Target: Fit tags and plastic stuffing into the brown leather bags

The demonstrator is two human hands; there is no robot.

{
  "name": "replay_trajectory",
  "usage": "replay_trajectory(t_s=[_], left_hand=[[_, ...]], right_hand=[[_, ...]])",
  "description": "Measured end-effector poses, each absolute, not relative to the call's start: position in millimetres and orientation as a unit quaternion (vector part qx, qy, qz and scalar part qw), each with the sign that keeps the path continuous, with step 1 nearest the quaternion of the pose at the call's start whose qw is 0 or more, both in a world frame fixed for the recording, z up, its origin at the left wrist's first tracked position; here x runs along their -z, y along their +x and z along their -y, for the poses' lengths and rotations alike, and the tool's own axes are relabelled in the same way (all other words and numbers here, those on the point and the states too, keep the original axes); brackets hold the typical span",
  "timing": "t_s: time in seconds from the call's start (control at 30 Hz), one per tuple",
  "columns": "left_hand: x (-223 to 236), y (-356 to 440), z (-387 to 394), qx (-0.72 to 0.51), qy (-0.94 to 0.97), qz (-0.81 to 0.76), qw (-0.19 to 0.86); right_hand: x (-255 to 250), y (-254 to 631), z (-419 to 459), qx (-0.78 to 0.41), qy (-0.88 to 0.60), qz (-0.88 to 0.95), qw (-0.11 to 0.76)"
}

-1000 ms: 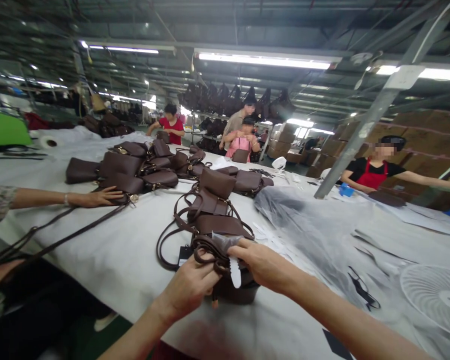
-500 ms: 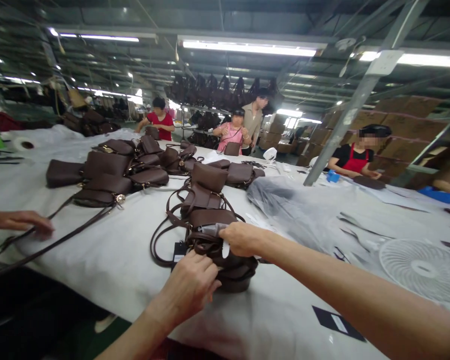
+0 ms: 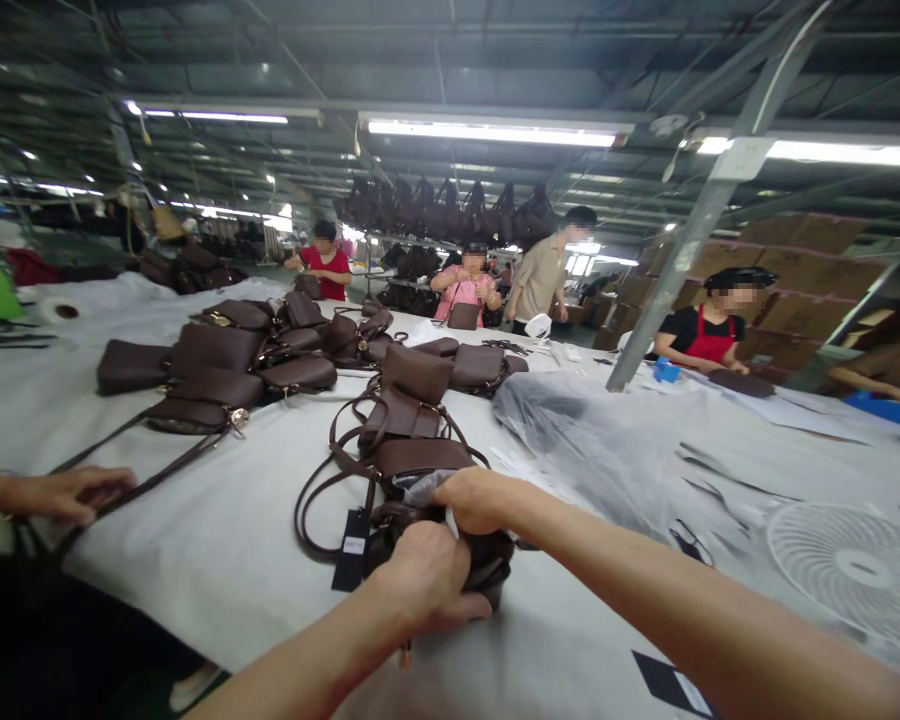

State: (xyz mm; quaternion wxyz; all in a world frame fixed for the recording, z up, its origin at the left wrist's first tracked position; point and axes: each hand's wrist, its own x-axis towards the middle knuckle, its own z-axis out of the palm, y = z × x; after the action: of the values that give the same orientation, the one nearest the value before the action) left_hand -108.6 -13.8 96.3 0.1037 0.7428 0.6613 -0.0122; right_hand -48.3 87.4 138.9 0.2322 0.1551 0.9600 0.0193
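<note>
A dark brown handbag (image 3: 501,570) sits at the near edge of the table, its opening facing up. My left hand (image 3: 431,570) is closed on the front of its rim, with the fingertips hidden inside or behind it. Just above, my right hand (image 3: 474,498) pinches crumpled grey plastic (image 3: 424,487) at the opening; a small white piece shows under its fingers. A black hang tag (image 3: 352,548) dangles beside my left hand. Looped brown straps (image 3: 307,510) lie to the left, and another brown bag (image 3: 416,375) rests just behind.
Several brown bags (image 3: 217,350) are heaped at the left. A co-worker's hand (image 3: 75,492) touches a strap there. Clear plastic sheeting (image 3: 570,420), a white fan (image 3: 862,565) and a black card (image 3: 671,682) lie rightward. A slanted post (image 3: 675,260) rises beyond; several people work across the table.
My left hand has moved right and closer to my right hand along the bag's opening. The hang tag now hangs in fuller view. The co-worker's hand at left has shifted right along the strap.
</note>
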Motion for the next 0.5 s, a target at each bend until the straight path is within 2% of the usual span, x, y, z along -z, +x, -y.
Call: replay_trajectory(t_s=[0.1,0.23,0.43,0.5], left_hand=[[-94,-105,9,0.041,0.734,-0.667,0.122],[-82,-102,12,0.032,0.736,-0.671,0.087],[-67,-97,2,0.039,0.763,-0.639,0.085],[-63,-95,-7,0.021,0.777,-0.623,0.082]], right_hand=[[-134,-48,-89,-0.011,0.156,-0.960,0.231],[-135,-51,-92,0.016,0.183,-0.955,0.231],[-142,-55,-91,0.137,0.265,-0.919,0.258],[-142,-53,-88,0.134,0.258,-0.920,0.262]])
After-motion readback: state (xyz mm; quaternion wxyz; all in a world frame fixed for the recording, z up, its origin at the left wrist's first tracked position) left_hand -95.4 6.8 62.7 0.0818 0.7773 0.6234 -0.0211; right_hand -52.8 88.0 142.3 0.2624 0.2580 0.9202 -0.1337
